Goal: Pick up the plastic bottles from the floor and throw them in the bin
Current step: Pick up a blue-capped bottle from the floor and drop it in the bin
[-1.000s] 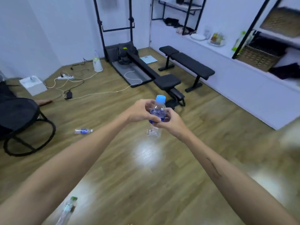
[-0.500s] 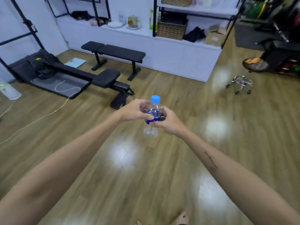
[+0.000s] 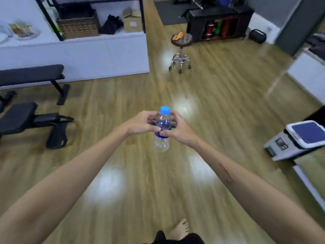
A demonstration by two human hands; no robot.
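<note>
A clear plastic bottle [image 3: 162, 143] with a light blue cap and a dark blue label is held upright in front of me, above the wooden floor. My left hand [image 3: 140, 123] grips it from the left around the label. My right hand [image 3: 177, 128] grips it from the right, fingers curled round the same band. Both arms are stretched out ahead. No other bottle and no bin can be made out in this view.
Black weight benches [image 3: 31, 118] stand at the left. A white low cabinet [image 3: 98, 57] runs behind them. A wheeled stool [image 3: 181, 50] is ahead, a dark cabinet [image 3: 219, 22] beyond it. A grey and white device [image 3: 297, 140] sits at the right. My bare foot [image 3: 180, 229] shows below.
The view has swung to the right: the treadmill and the floor bottles have left the frame, the stool and the grey device have come in. Both hands keep the same hold on the bottle.
</note>
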